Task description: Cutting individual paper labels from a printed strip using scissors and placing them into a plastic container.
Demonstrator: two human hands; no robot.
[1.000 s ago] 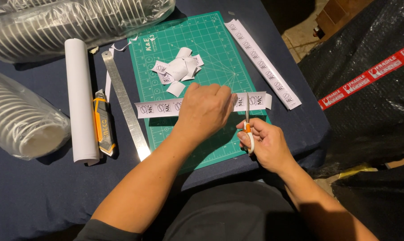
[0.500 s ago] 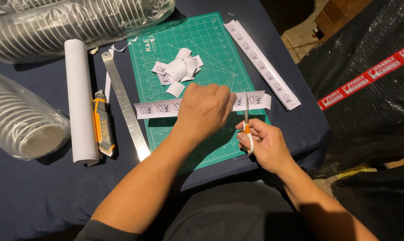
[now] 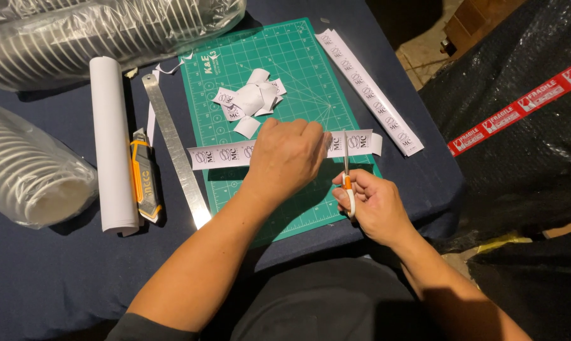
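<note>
**Green mat, white strip, scissors across it**

Green cutting mat (image 3: 285,82) lies on the dark blue cloth of the table (image 3: 58,271), and little has shifted on it since a second ago: the left hand (image 3: 285,158) has stayed pressed on the printed paper strip (image 3: 222,153), and the scissors (image 3: 346,170) have moved only slightly, their blades still standing across the strip near its right end.

The strip runs left to right over the near half of the mat. The left hand lies flat on its middle, fingers curled down over the far edge, pinning it rather than gripping it. The strip's left part shows clear of the hand; its short right end sticks out past the blades. The right hand (image 3: 370,205) sits just near and right of that end, closed around the orange-and-white handles; the blades look close together, though whether they are fully closed I cannot tell.

Beyond the left hand, a small heap of cut labels (image 3: 250,101) rests on the mat. A second long printed strip (image 3: 370,91) lies slantwise along the mat's right edge. To the left of the mat are a steel ruler (image 3: 175,151), an orange utility knife (image 3: 144,177) and a white paper roll (image 3: 112,145). Bagged stacks of white cups (image 3: 26,170) fill the far left.
</note>
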